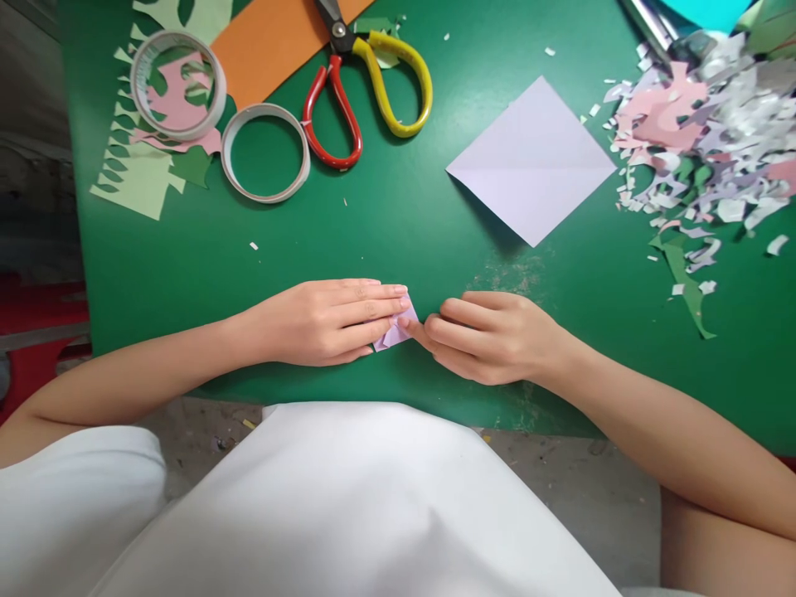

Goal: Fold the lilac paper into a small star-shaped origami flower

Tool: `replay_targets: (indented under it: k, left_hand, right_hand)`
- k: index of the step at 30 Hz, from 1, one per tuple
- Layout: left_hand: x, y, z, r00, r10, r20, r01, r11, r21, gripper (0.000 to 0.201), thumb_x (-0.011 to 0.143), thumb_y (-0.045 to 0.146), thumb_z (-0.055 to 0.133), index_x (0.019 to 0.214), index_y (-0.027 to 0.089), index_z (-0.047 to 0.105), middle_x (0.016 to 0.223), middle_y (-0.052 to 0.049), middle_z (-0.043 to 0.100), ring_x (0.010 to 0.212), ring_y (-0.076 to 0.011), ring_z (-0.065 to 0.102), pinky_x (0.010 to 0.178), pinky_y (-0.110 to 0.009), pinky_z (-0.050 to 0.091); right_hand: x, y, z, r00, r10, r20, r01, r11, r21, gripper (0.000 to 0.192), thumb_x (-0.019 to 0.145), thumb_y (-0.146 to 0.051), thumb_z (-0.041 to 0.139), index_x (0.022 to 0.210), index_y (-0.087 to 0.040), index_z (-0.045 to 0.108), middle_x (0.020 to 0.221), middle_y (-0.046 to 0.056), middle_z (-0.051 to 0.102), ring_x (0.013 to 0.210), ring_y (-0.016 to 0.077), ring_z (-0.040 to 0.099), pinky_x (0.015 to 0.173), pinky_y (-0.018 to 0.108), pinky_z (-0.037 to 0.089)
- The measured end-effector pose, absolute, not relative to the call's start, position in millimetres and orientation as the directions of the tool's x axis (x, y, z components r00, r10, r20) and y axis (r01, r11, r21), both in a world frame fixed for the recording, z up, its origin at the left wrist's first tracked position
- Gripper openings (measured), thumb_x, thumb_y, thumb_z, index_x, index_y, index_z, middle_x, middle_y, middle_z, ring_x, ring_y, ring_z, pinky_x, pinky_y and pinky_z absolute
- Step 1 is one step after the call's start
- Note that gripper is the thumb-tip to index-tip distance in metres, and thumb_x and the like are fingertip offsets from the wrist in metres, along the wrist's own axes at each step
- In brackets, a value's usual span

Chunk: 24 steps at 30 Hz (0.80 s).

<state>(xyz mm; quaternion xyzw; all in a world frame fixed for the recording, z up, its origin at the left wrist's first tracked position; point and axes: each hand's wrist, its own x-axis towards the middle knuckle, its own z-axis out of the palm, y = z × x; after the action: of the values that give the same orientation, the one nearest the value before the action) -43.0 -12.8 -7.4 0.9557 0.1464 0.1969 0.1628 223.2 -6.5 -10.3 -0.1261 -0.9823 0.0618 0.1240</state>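
Lilac folded paper (393, 333) lies near the front edge of my green worktop (385, 224). My left hand (323, 322) presses flat over it, fingers extended. My right hand (491, 336), fingers curled, pinches its right corner. Scissors (366, 91) lie well beyond.

The left hand (323, 322) lay flat on a small folded lilac paper (393, 332) at the near edge of the green table (385, 215), while the right hand (491, 336) pinched that paper's right corner with its fingertips. Beyond the folded paper, a lilac square sheet (533, 162) lay flat, with a heap of paper scraps (702, 149) farther right of it. Red-and-yellow scissors (366, 91) lay beyond and left of the folded paper, beside two tape rings (266, 153).
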Motion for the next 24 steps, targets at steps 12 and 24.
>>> replay_targets:
  k: [12, 24]
  left_hand:
    - [-42, -9, -6, 0.880, 0.345, 0.327, 0.199, -0.891, 0.408, 0.021, 0.094, 0.016, 0.058, 0.114, 0.011, 0.063, 0.125, -0.016, 0.070, 0.127, -0.0265, 0.062, 0.108, -0.039, 0.056]
    - [-44, -11, -6, 0.898, 0.351, 0.264, 0.248, -0.902, 0.354, 0.035, 0.096, 0.023, 0.054, 0.128, 0.012, 0.058, 0.134, -0.018, 0.064, 0.132, -0.0272, 0.058, 0.108, -0.043, 0.054]
  right_hand:
    - [227, -4, -11, -0.871, 0.209, 0.445, 0.223, 0.975, -0.023, 0.028, 0.095, -0.012, 0.053, 0.068, -0.021, 0.053, 0.058, -0.003, 0.043, 0.056, 0.0115, 0.040, 0.050, 0.032, 0.030]
    - [216, -11, -8, -0.758, 0.529, 0.382, 0.524, 0.842, -0.126, 0.023, 0.092, -0.040, 0.059, 0.088, -0.017, 0.060, 0.077, 0.006, 0.059, 0.070, 0.0187, 0.046, 0.060, 0.033, 0.038]
